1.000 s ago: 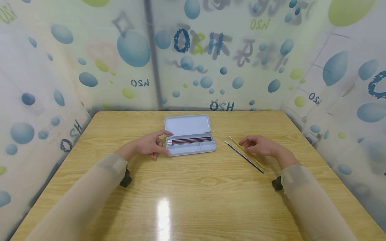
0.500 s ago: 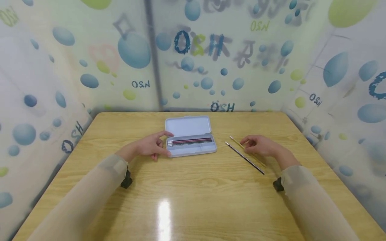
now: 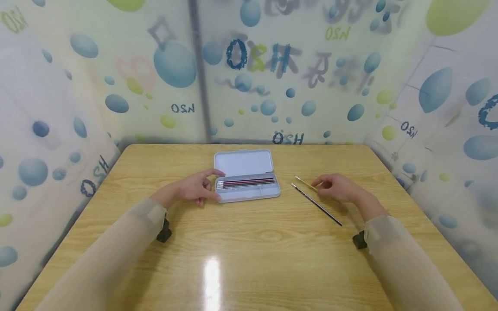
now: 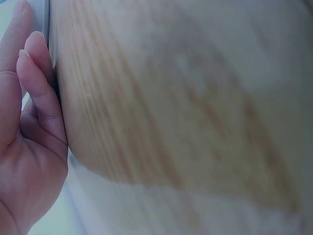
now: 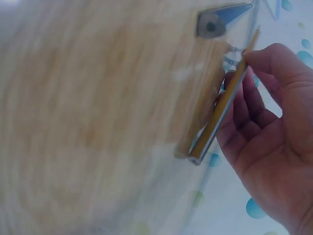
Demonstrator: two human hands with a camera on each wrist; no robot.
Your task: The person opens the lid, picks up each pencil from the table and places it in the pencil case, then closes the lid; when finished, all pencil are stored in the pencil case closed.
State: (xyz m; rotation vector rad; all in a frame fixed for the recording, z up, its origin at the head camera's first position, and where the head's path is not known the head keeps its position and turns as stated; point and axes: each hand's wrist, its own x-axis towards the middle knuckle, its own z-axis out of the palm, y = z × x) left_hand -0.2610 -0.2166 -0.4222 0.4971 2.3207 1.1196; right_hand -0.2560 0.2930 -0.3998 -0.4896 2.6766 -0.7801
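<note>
A pale pencil case point(image 3: 239, 195) lies with its lid raised at the back middle of the table. Several dark and red pencils point(image 3: 249, 182) lie side by side in its rear compartment. My left hand point(image 3: 192, 186) grips the case's left end, thumb at the front corner and index finger at the rear one. To the right of the case, my right hand point(image 3: 336, 188) pinches a yellow pencil point(image 5: 217, 115) between thumb and fingers. In the head view the hand hides much of that pencil. A dark pencil point(image 3: 317, 204) lies slantwise on the table just left of it.
The wooden table point(image 3: 249, 242) has patterned curtain walls point(image 3: 249, 108) behind it and at both sides. A small front compartment of the case is divided off at its right. Each wrist carries a small black camera point(image 3: 164, 231).
The right hand has closed on the yellow pencil and shifted it slightly, so less of it shows past the hand. The left hand stays at the case. The dark pencil has not moved.
</note>
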